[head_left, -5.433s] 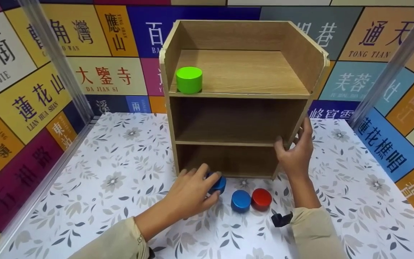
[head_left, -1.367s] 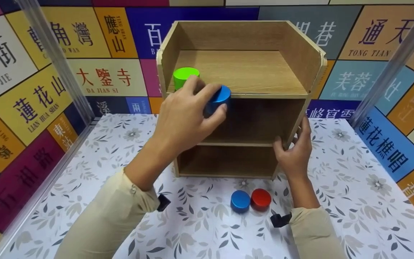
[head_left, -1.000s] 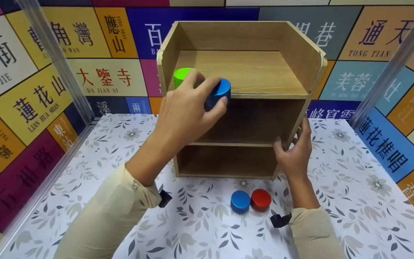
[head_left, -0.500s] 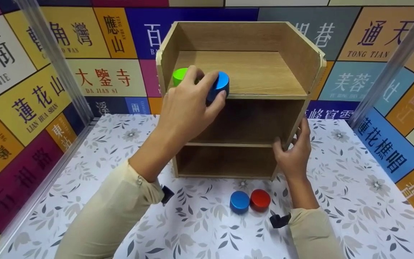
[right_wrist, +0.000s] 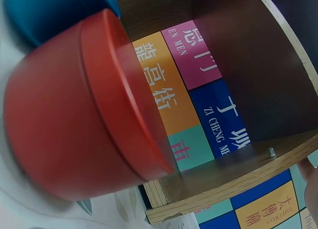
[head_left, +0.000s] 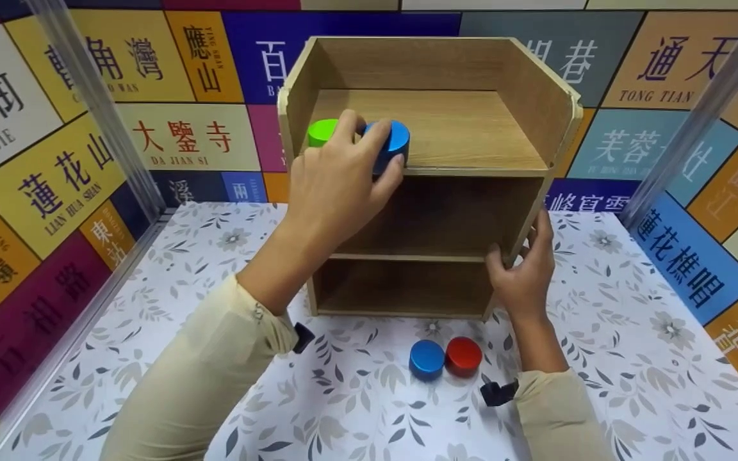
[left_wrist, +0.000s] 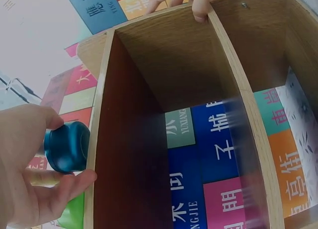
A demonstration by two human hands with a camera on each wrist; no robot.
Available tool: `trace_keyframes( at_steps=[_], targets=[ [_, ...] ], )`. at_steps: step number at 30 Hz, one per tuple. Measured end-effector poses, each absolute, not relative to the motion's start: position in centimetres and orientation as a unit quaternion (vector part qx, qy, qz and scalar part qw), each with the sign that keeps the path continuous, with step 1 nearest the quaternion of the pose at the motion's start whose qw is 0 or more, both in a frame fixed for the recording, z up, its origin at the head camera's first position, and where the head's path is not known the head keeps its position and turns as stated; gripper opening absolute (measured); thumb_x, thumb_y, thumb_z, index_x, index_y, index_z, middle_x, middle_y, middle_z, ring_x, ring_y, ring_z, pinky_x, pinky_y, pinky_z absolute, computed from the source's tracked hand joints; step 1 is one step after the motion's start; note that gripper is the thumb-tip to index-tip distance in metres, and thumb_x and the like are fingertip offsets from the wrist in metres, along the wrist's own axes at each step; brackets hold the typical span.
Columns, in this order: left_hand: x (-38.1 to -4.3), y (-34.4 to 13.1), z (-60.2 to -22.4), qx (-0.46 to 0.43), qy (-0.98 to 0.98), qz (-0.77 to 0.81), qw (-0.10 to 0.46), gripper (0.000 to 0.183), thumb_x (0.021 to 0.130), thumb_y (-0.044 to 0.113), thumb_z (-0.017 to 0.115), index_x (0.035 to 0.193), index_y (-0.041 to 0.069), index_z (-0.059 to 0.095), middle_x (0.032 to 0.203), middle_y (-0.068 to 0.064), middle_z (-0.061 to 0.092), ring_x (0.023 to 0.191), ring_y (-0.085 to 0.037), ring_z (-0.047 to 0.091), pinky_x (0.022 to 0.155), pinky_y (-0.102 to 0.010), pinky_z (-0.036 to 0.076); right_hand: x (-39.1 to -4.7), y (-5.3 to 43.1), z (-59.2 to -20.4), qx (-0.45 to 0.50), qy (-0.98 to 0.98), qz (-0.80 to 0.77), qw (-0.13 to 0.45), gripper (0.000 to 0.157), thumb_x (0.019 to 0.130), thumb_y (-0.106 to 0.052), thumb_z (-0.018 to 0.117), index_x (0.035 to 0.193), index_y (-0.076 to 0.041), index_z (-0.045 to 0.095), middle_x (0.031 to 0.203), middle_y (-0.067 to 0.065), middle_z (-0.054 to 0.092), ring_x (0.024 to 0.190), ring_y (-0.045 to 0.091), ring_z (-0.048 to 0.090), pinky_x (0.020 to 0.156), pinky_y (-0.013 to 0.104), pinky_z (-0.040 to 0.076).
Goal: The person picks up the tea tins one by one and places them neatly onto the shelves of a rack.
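Lifted off the tabletop [head_left: 183, 275], one blue canister [head_left: 398, 137] is now pinched in the left hand [head_left: 337, 182] at the top shelf [head_left: 452, 128], beside the green canister [head_left: 321, 132]; the right hand [head_left: 526, 278] grips the wooden side panel [head_left: 539, 109].

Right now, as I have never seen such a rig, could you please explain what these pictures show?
There is no machine here: a person works with two bare hands. One picture comes from a camera on the head, looking forward and down; the other two come from cameras on the wrists, so they look close and tilted. A wooden shelf unit stands on a leaf-patterned table. The left hand has a blue container in its grip at the front of the top board, beside a green container; whether the blue one rests on the board is hard to tell. The right hand holds the unit's side. On the table stand a second blue container and a red container, which fills much of the right wrist view.
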State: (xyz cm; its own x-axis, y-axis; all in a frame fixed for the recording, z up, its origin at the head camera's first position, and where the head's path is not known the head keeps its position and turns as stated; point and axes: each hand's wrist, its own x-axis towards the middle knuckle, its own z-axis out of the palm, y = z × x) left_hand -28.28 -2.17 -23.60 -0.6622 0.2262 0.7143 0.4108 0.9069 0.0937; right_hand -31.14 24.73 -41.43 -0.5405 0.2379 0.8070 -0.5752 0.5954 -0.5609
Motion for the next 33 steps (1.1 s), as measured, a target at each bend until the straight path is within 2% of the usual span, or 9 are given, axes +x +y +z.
trace_keyframes(
  at_steps=[6,19,33],
  targets=[
    [-28.6,-2.0,-23.8,-0.171,-0.908,-0.117,0.364,0.049,0.091,0.054,0.041,0.130,0.026,0.054,0.112,-0.007,0.052,0.061,-0.026,0.054,0.056,-0.040,0.051,-32.9,26.1,-43.2,0.113,-0.761,0.440,0.464,0.084,0.074,-0.003,0.067,0.146,-0.016,0.027,0.142,0.002,0.042,0.119,0.025,0.053,0.083,0.041,0.052],
    [-29.1,-1.7,-23.9,-0.157,-0.915,-0.100,0.357,0.052,0.093,0.054,0.034,0.133,0.026,0.052,0.116,-0.009,0.052,0.063,-0.028,0.058,0.059,-0.042,0.053,-33.2,26.4,-43.3,0.121,-0.760,0.446,0.457,0.084,0.076,-0.006,0.066,0.147,-0.025,0.026,0.143,-0.003,0.040,0.122,0.023,0.050,0.086,0.047,0.050],
    [-29.0,-1.9,-24.2,-0.157,-0.914,-0.109,0.359,0.053,0.093,0.054,0.034,0.139,0.029,0.044,0.135,-0.008,0.044,0.065,-0.025,0.059,0.059,-0.038,0.054,-33.4,26.3,-43.4,0.121,-0.757,0.444,0.464,0.084,0.075,-0.007,0.067,0.146,-0.024,0.026,0.143,-0.003,0.040,0.121,0.023,0.051,0.084,0.046,0.051]
  ],
)
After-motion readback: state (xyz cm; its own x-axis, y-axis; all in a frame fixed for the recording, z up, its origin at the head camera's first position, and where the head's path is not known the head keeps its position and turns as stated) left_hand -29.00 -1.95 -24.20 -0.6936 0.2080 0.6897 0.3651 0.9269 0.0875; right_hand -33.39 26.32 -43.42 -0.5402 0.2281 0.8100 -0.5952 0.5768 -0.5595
